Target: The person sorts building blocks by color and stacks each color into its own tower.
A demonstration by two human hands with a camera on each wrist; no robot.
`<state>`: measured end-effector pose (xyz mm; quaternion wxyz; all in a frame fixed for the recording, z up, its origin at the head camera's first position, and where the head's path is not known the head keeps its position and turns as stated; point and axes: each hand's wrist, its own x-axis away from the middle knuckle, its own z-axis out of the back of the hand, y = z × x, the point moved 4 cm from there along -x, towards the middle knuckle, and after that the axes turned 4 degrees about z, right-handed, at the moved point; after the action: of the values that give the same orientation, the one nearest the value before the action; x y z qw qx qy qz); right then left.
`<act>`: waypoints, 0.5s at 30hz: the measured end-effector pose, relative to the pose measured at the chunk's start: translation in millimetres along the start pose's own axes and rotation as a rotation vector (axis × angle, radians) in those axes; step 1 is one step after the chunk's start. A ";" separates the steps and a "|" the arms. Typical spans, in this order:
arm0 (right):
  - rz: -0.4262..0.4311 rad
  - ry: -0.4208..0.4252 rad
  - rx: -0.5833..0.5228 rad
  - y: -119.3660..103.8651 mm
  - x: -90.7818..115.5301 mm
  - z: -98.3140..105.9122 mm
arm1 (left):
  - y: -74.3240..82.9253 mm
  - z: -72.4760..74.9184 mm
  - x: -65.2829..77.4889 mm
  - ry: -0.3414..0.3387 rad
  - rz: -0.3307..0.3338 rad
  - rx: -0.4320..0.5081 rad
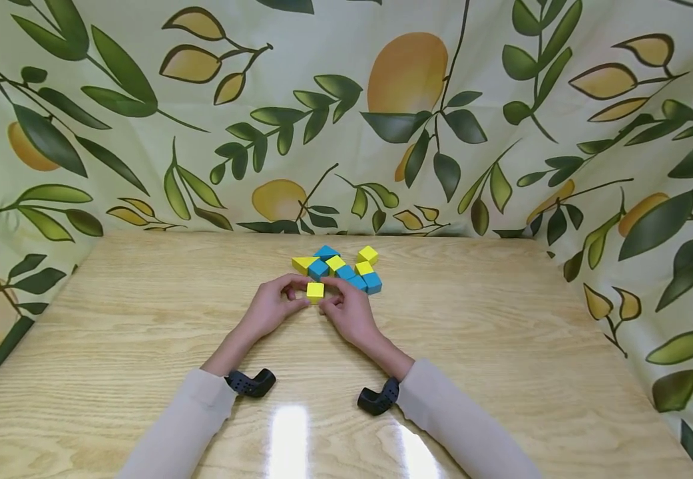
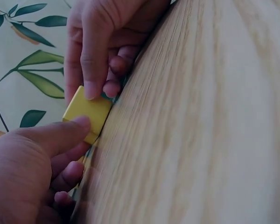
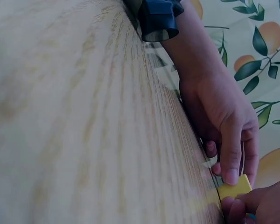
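A yellow block (image 1: 315,292) stands on the table between both hands, near the front of a group of blocks. My left hand (image 1: 268,307) pinches its left side, the thumb lying on the near face. From the other side my right hand (image 1: 349,311) pinches the same block, its thumb also on the near face. The left wrist view shows both thumbs on the yellow block (image 2: 94,111), close to the tabletop. In the right wrist view the yellow block (image 3: 235,188) is partly hidden by fingers.
Behind the hands lie a yellow triangular block (image 1: 303,265), a blue triangular block (image 1: 326,252) and several blue and yellow cubes, one yellow cube (image 1: 368,255) farther back. The wooden table (image 1: 502,346) meets a leaf-and-fruit patterned cloth (image 1: 322,40) at its back and sides.
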<state>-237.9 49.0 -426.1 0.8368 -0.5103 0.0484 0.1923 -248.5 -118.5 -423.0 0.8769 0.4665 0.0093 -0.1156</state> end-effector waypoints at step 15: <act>0.040 -0.081 -0.130 -14.9 2.8 -24.1 | -9.1 34.0 34.1 -0.013 0.002 -0.003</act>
<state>-227.1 22.8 -425.8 0.7992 -0.5542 0.0120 0.2323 -220.3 -157.9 -415.4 0.8778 0.4643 0.0034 -0.1179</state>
